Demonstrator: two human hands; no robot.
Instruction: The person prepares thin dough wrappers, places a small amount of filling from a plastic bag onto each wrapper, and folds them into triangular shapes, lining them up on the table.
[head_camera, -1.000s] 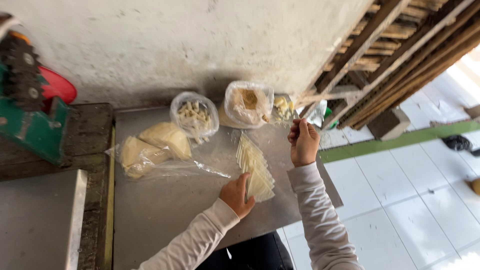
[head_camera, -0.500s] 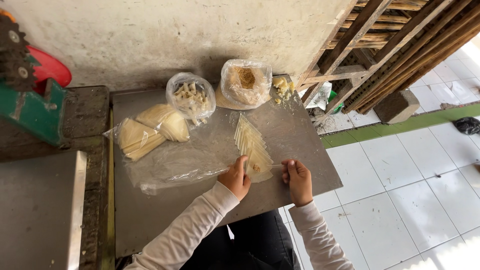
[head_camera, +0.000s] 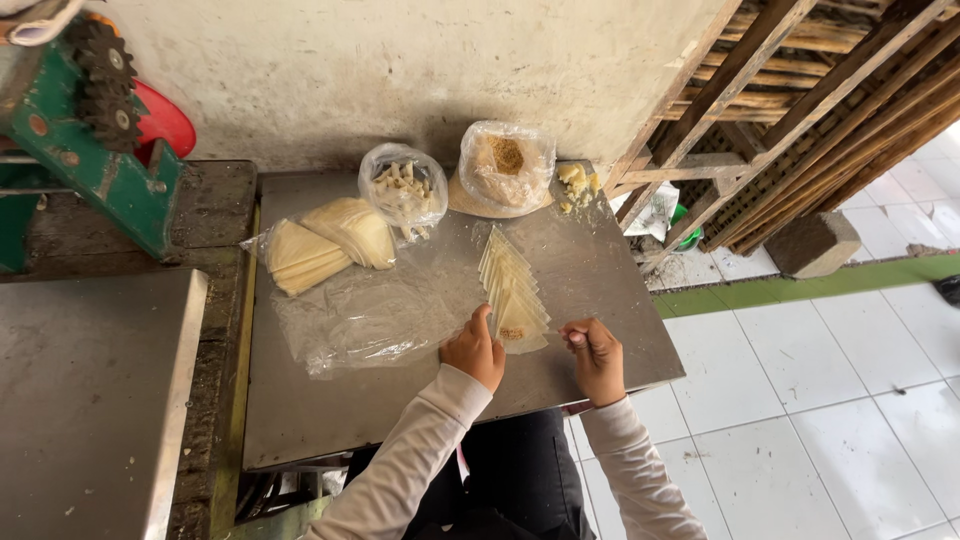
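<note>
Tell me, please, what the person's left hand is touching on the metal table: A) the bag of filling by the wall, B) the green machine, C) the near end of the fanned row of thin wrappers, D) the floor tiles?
C: the left hand rests its fingers on the nearest sheet of the fanned wrappers, far from the bags by the wall.

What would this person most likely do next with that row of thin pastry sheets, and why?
Probably fold the nearest sheet closed. It bears a small dab of filling, the left hand pins its edge, and the right hand is pinched beside it. The other sheets up the row look bare.
</note>
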